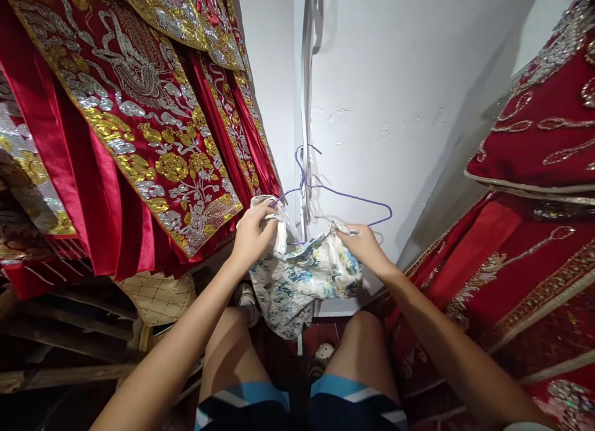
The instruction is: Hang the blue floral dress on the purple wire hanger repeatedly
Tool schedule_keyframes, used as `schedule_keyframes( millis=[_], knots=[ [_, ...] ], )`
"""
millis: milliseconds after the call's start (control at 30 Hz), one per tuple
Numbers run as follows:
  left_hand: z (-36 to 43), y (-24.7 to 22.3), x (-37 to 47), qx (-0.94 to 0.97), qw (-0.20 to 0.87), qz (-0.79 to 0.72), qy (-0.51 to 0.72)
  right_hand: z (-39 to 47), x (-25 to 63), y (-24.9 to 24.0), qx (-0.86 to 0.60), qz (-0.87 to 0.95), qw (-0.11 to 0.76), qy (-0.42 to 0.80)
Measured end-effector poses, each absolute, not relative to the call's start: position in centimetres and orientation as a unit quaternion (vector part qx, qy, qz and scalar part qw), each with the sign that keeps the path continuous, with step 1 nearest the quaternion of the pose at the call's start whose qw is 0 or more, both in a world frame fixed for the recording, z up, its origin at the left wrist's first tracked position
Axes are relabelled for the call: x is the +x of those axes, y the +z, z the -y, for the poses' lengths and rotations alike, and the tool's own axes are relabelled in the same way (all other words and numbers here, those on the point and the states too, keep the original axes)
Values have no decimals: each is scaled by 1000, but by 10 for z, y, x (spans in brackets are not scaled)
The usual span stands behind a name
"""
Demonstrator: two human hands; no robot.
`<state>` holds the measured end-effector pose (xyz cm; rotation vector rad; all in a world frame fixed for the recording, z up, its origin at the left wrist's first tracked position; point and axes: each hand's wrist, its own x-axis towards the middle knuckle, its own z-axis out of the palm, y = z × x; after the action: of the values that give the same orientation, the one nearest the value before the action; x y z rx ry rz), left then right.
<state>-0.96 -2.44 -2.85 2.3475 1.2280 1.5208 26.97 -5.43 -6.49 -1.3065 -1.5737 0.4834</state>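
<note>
A white garment with a blue and green floral print [302,279] hangs between my two hands, in front of a purple wire hanger [353,198]. My left hand [255,226] pinches the garment's white upper edge at the hanger's left side. Below the hanger's right end, my right hand [365,245] grips the other upper corner of the cloth. The hanger's hook rests at a narrow white upright strip. Part of the hanger's lower bar passes behind the garment, and its left end is hidden by my left hand and the cloth.
Red garments with gold and silver embroidery [139,108] hang on the left. More red beaded clothing [534,146] hangs close on the right. A white wall [372,65] stands ahead. Low left are wooden bars [69,375] and a quilted beige item [160,294].
</note>
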Motion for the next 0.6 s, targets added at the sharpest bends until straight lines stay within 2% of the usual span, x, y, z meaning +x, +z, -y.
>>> schedule_keyframes(
  millis=[233, 333, 467, 533, 600],
  knots=[
    [3, -16, 0, 723, 64, -416, 547, 60, 301, -62, -528, 590, 610, 30],
    [4, -20, -3, 735, 61, -414, 534, 50, 328, -53, -558, 562, 611, 7],
    [5, -17, -11, 735, 18, -416, 535, 45, 347, -39, -556, 608, 557, 101],
    [1, -12, -21, 713, -15, -431, 553, 50, 347, -33, -540, 607, 547, 203],
    [-4, -10, -34, 696, 5, -459, 552, 59, 341, -29, -499, 589, 553, 315]
  ],
)
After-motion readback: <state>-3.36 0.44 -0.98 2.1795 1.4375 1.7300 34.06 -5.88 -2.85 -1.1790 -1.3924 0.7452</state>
